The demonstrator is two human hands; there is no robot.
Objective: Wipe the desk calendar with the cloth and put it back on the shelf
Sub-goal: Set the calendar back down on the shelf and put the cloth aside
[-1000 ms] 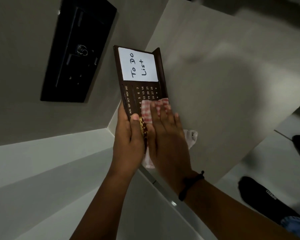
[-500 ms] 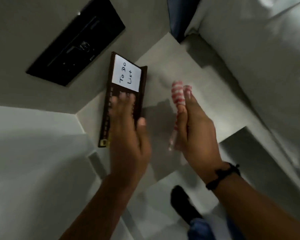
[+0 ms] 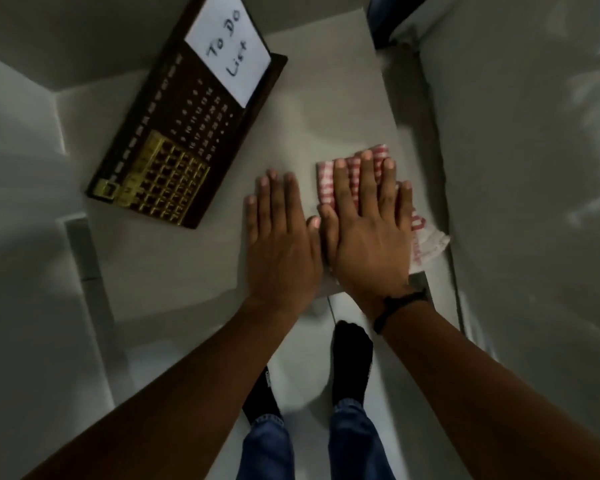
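The dark brown desk calendar (image 3: 187,123), with gold sliders and a white "To Do List" card, rests on the pale shelf (image 3: 309,109) at upper left, leaning toward the back wall. No hand touches it. My left hand (image 3: 281,240) lies flat on the shelf, fingers together and extended, holding nothing. Beside it, my right hand (image 3: 368,233) presses flat on the red-and-white checked cloth (image 3: 347,168), which lies on the shelf and sticks out past my fingertips and to the right of my palm.
A white wall (image 3: 534,168) bounds the shelf on the right and another pale panel (image 3: 21,237) on the left. Below the shelf's front edge are my feet in black socks (image 3: 352,358) and blue jeans on a light floor.
My left hand has let go of the calendar, which now rests on the shelf. My right hand has lowered the cloth flat onto the shelf, and both hands lie side by side.
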